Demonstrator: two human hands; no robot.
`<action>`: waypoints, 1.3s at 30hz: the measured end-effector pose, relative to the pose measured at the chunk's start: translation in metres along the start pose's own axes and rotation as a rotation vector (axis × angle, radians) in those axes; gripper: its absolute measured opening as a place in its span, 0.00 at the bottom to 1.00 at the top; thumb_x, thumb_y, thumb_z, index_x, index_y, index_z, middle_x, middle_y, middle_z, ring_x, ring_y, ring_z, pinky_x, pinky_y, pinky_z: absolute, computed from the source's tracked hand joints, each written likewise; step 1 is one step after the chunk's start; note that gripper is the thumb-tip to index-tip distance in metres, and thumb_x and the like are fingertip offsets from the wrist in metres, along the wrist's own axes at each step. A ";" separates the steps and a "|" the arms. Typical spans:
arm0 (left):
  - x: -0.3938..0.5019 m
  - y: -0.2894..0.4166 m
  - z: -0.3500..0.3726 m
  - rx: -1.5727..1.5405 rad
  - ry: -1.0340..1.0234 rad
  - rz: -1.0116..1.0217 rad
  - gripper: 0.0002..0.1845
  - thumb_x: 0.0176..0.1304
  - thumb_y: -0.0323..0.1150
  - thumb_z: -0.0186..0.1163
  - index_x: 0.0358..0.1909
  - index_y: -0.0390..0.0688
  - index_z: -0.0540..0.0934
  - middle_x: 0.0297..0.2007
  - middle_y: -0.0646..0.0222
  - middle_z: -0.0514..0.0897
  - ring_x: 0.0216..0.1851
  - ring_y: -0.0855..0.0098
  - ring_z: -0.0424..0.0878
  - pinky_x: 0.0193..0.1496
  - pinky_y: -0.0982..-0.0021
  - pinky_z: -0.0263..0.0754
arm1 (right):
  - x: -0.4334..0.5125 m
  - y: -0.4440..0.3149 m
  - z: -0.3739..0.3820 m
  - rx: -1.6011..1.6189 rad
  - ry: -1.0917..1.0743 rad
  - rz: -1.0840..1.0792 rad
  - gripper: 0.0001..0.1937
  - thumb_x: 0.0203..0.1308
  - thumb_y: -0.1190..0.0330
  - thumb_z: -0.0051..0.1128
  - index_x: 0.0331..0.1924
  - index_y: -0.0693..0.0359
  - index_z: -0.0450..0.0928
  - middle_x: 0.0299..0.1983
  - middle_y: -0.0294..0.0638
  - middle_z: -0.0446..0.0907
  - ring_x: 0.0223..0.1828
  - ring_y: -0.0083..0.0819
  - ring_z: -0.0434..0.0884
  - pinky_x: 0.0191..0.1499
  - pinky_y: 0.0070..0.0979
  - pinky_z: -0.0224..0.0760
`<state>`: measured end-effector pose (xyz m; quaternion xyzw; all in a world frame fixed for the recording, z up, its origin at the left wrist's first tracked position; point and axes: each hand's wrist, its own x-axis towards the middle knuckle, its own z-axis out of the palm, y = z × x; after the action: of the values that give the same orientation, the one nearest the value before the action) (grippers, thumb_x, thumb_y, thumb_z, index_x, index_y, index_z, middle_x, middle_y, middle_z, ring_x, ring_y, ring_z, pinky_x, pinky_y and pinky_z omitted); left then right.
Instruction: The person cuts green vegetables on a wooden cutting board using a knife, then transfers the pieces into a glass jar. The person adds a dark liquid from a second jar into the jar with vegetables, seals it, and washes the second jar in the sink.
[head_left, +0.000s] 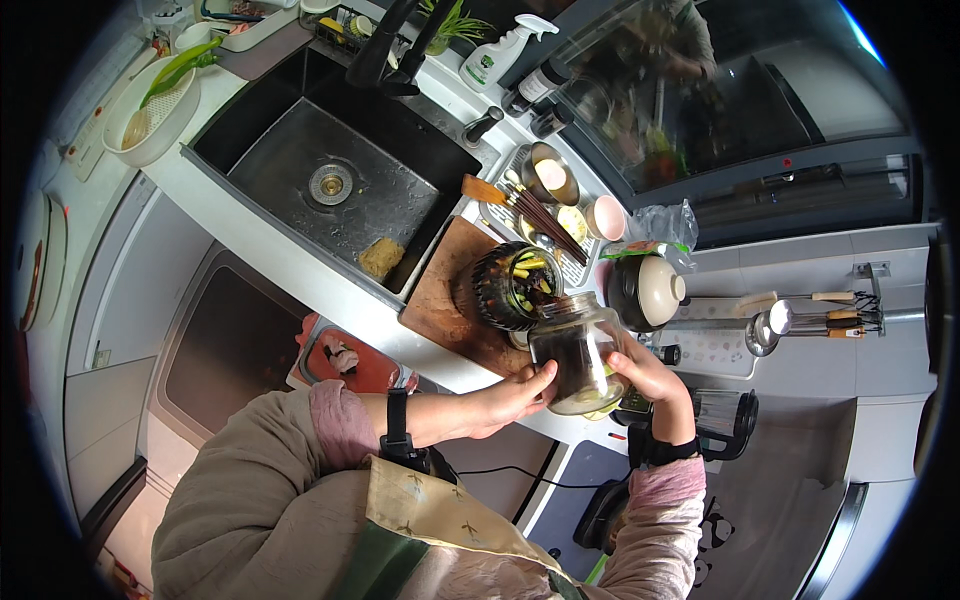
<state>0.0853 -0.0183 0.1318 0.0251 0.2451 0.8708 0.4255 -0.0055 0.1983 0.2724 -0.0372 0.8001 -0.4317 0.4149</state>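
Between my left hand (510, 401) and my right hand (649, 371) is a clear glass jar (581, 352), gripped from both sides. It is tilted, its open mouth at the rim of a ribbed glass jar (499, 289). That second jar holds cut green vegetable pieces (531, 264) in dark liquid. Dark stuff shows where the two mouths meet; I cannot tell if it is flowing. A little green remains low in the tilted jar. The ribbed jar stands on a wooden cutting board (435, 315).
Left of the board is a black sink (262, 165) with a sponge (381, 257). Behind the jars, a drying rack holds chopsticks (551, 221), a wooden spatula (484, 190) and bowls. A lidded pot (637, 292) stands close by my right hand. A waste bin (349, 356) is below the counter.
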 end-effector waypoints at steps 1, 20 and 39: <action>0.000 0.000 -0.001 -0.003 -0.007 -0.006 0.30 0.77 0.65 0.41 0.56 0.47 0.65 0.55 0.72 0.69 0.63 0.78 0.67 0.78 0.62 0.54 | 0.000 0.000 0.000 0.001 0.008 -0.001 0.53 0.66 0.41 0.62 0.77 0.73 0.46 0.60 0.54 0.76 0.61 0.36 0.75 0.60 0.30 0.72; 0.001 0.000 -0.009 0.036 -0.092 -0.072 0.45 0.77 0.65 0.36 0.81 0.48 0.34 0.79 0.55 0.49 0.78 0.53 0.56 0.80 0.53 0.52 | -0.004 -0.003 0.004 0.003 0.038 0.024 0.59 0.59 0.36 0.65 0.77 0.76 0.46 0.70 0.52 0.65 0.70 0.35 0.67 0.70 0.32 0.62; -0.017 0.014 0.004 0.158 -0.028 0.051 0.40 0.78 0.61 0.43 0.81 0.55 0.43 0.76 0.66 0.58 0.73 0.63 0.65 0.75 0.53 0.63 | -0.021 0.011 0.034 0.109 0.191 -0.263 0.62 0.50 0.39 0.75 0.77 0.70 0.49 0.73 0.48 0.63 0.74 0.38 0.62 0.75 0.36 0.53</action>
<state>0.0873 -0.0364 0.1445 0.0769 0.3067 0.8589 0.4030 0.0349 0.1915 0.2681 -0.0777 0.7995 -0.5265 0.2784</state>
